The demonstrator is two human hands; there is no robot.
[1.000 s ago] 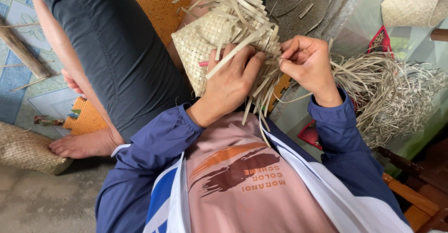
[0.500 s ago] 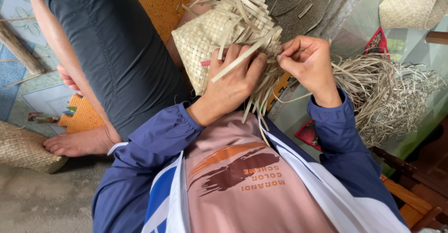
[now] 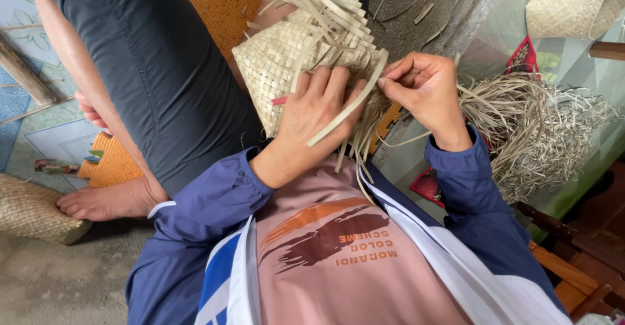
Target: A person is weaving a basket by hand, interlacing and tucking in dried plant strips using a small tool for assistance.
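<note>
At twelve o'clock above my lap, my left hand point(image 3: 312, 126) clamps the woven panel point(image 3: 273, 71) while my right hand point(image 3: 423, 87) pinches one strip point(image 3: 348, 107) at its three-o'clock edge. Panel body looks plaited; loose ends point(image 3: 319, 0) remain, so finishing seems left.

Woven piece point(image 3: 273, 65) in my hands: pale straw, fine checker plait, loose strips point(image 3: 325, 13) same cream. My jacket sleeves point(image 3: 208, 201) navy blue, white trim; shirt point(image 3: 325, 247) dusty pink, orange-brown print. My trouser leg point(image 3: 156, 71) dark grey. Mat point(image 3: 218, 6) orange. Heap of strips point(image 3: 534, 123) greyish tan. Floor tiles point(image 3: 26, 19) blue, patterned.
</note>
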